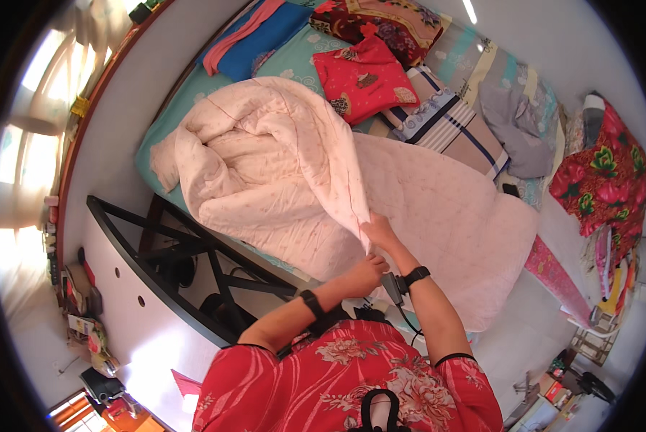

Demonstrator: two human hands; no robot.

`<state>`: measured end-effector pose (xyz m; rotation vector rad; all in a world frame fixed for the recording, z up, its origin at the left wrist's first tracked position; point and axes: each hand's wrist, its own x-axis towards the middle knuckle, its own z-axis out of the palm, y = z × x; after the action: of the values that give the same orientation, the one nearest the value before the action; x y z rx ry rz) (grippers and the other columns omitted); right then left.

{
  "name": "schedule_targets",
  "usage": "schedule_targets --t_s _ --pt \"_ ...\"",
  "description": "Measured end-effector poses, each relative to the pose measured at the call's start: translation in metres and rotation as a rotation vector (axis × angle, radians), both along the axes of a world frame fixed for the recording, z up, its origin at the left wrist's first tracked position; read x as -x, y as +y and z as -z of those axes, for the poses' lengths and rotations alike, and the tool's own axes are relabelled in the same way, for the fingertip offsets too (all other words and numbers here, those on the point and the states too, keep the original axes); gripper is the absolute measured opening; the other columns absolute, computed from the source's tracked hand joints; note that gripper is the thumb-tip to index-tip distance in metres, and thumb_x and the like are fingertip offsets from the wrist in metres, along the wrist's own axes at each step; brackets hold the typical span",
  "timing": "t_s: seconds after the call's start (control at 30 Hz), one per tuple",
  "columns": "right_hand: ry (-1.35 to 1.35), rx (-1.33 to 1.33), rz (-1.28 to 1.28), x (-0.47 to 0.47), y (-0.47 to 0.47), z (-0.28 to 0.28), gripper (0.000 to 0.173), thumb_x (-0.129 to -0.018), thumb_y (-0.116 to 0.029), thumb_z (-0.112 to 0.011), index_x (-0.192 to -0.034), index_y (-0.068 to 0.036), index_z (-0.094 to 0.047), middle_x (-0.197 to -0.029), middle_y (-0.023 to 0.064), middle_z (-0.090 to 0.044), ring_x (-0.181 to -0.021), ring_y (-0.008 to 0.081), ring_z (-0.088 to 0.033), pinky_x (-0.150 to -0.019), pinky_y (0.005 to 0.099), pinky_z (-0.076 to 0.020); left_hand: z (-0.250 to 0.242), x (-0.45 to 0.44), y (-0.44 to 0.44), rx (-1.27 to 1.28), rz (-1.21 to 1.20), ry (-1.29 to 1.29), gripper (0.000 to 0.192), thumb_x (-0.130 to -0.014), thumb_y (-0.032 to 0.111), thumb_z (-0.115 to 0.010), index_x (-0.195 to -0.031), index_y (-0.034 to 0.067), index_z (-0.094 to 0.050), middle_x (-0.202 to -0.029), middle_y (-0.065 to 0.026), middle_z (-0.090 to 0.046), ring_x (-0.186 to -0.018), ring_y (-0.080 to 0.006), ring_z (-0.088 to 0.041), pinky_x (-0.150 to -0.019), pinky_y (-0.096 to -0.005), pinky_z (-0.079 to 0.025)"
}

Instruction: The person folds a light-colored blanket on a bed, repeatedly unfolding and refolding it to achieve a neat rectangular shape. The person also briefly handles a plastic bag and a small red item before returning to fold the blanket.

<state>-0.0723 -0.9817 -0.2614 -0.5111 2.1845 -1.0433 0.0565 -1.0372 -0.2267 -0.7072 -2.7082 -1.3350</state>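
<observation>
A thick pale pink quilt lies over the bed, its upper left part bunched into loose folds and its right part spread flat. My right hand grips a folded edge of it near the middle of the view. Just below, my left hand is at the tip of the same edge with its fingers curled; whether they pinch the cloth is hard to tell. Both wrists wear dark bands, and a grey device with a cable sits beside the right one.
Beyond the quilt lie a red cushion, a striped folded cloth, a grey cloth and a blue folded cloth. A black metal frame edges a white board at the left. A dark phone-like object rests near the quilt's right side.
</observation>
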Motion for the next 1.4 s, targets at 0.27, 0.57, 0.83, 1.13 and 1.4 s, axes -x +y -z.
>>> schedule_targets --t_s 0.27,0.57,0.83,1.13,1.4 --pt "0.645 -0.256 -0.474 -0.041 0.031 -0.083 0.034 -0.077 -0.011 -0.049 -0.110 -0.007 -0.055 -0.075 0.0143 -0.058 -0.072 0.0318 -0.060 -0.059 0.0425 -0.0480 -0.022 0.056 -0.131 -0.126 -0.786 0.034 0.067 -0.076 0.029 -0.068 -0.128 -0.002 -0.038 -0.127 -0.0285 -0.038 -0.112 -0.0423 -0.044 -0.096 -0.0439 -0.036" --pt "0.705 -0.151 -0.500 -0.101 0.030 -0.075 0.049 -0.073 -0.007 -0.051 -0.123 -0.010 -0.050 -0.075 0.0110 -0.055 -0.068 0.0287 -0.059 -0.056 0.0398 -0.0479 0.040 0.063 -0.173 -0.705 -1.323 -0.426 0.063 -0.068 0.004 -0.065 -0.125 -0.002 -0.039 -0.096 -0.0204 -0.058 -0.080 -0.0325 -0.059 -0.069 -0.0391 -0.050" --pt "0.472 -0.033 -0.420 -0.116 0.062 -0.039 0.044 -0.078 -0.014 -0.053 -0.122 -0.014 -0.053 -0.079 0.0119 -0.058 -0.075 0.0306 -0.060 -0.064 0.0381 -0.0492 -0.005 -0.016 -0.171 -1.253 -1.111 -0.428 0.023 -0.082 0.001 -0.054 -0.106 0.000 -0.054 -0.089 -0.0067 -0.060 -0.075 -0.0163 -0.058 -0.064 -0.0323 -0.050" --pt "-0.362 0.326 -0.006 -0.067 0.015 -0.032 0.048 -0.086 -0.036 -0.058 -0.123 -0.006 -0.050 -0.107 0.0101 -0.058 -0.092 0.0177 -0.056 -0.076 0.0295 -0.0460 -0.018 -0.065 -0.159 -0.736 -0.989 -0.410 0.017 -0.081 0.008 -0.057 -0.096 0.000 -0.054 -0.078 -0.0035 -0.057 -0.068 -0.0105 -0.052 -0.059 -0.0276 -0.045" --pt "-0.744 0.557 0.351 -0.059 -0.155 -0.048 0.042 -0.088 -0.036 -0.057 -0.116 -0.005 -0.053 -0.105 0.0068 -0.059 -0.089 0.0161 -0.057 -0.073 0.0279 -0.0469 -0.024 -0.095 -0.191 -0.503 -0.685 -0.457 0.020 -0.079 0.011 -0.060 -0.094 0.000 -0.053 -0.073 -0.0049 -0.054 -0.068 -0.0123 -0.051 -0.062 -0.0296 -0.045"
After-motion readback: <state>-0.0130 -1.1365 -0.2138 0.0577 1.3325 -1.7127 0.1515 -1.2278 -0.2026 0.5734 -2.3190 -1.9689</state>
